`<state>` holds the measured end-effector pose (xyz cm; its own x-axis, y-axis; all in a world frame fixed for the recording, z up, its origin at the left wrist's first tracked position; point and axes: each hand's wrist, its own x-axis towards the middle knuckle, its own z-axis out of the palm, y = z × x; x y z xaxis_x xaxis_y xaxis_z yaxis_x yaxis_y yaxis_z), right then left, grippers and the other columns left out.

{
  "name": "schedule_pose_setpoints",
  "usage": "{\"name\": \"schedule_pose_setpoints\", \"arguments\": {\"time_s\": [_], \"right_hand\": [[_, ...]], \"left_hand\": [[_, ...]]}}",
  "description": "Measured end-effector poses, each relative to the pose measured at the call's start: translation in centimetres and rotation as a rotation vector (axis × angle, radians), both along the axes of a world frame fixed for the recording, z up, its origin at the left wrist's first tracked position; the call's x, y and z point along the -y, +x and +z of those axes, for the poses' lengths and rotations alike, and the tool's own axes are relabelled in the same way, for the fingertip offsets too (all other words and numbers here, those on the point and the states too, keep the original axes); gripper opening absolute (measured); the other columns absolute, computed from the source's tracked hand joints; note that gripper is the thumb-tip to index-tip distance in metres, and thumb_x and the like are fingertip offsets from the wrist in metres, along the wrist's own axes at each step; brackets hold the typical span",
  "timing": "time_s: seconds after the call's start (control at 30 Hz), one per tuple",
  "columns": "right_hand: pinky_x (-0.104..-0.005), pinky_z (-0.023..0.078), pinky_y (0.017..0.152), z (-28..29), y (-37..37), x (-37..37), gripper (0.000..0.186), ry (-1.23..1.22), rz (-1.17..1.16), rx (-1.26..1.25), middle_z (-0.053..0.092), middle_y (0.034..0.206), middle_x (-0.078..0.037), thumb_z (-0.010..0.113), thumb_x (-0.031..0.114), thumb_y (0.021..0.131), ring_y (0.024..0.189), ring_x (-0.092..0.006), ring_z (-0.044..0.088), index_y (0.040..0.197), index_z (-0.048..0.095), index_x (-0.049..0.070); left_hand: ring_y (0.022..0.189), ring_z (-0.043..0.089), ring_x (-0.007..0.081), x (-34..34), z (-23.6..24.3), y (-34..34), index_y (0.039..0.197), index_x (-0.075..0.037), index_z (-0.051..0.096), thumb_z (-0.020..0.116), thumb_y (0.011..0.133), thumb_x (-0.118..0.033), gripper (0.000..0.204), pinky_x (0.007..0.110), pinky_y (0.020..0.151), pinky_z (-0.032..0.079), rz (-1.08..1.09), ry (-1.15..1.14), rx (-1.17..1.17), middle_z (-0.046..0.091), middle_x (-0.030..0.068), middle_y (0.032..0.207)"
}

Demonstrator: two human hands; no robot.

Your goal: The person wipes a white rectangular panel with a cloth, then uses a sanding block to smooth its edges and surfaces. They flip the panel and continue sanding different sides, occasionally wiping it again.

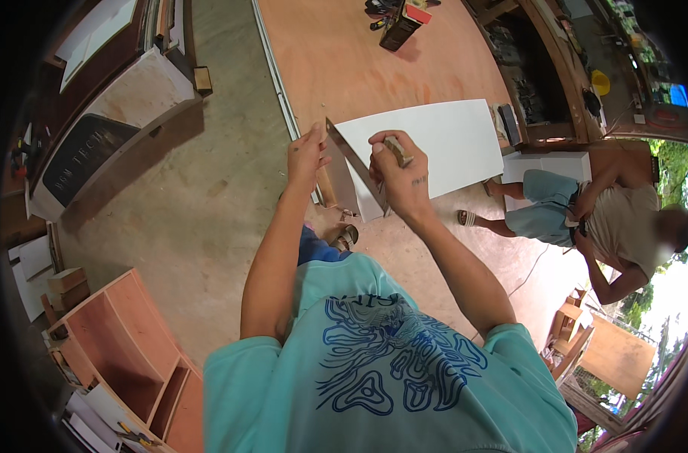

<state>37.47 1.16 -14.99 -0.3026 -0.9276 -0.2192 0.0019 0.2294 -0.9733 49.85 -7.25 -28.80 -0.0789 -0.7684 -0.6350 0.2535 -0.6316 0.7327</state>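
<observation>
My left hand [307, 156] is closed beside the upper end of a long, narrow metal strip [352, 161]; exactly what its fingers grip is unclear. My right hand [401, 182] is shut on a small brass-coloured object [397, 151], next to the strip's lower part. The strip slants along the left end of a large white panel [442, 151], which rests on the near part of a wooden worktable [321, 53]. A narrow wooden edge [325, 189] shows below my left hand.
A dark box [397, 30] and small tools sit on the table's far part. A co-worker [616, 219] is bent over at the right, near white boxes. A wooden cabinet [117, 340] stands at lower left, a signboard [163, 83] at upper left. A cable [529, 272] crosses the floor.
</observation>
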Motion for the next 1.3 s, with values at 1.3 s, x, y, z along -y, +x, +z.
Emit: {"name": "schedule_pose_setpoints", "arguments": {"time_s": [1.3], "right_hand": [[-0.0239, 0.043, 0.056, -3.9, 0.6, -3.6, 0.010, 0.137, 0.055, -0.334, 0.061, 0.069, -0.002, 0.060, 0.011, 0.094, 0.061, -0.0073, 0.054, 0.096, 0.060, 0.002]], "left_hand": [[0.132, 0.048, 0.0349, -2.3, -3.0, -1.4, 0.140, 0.020, 0.026, 0.070, 0.087, -0.034, 0.088, 0.035, 0.107, 0.038, -0.614, -0.161, -0.035, 0.043, 0.0341, 0.141]]}}
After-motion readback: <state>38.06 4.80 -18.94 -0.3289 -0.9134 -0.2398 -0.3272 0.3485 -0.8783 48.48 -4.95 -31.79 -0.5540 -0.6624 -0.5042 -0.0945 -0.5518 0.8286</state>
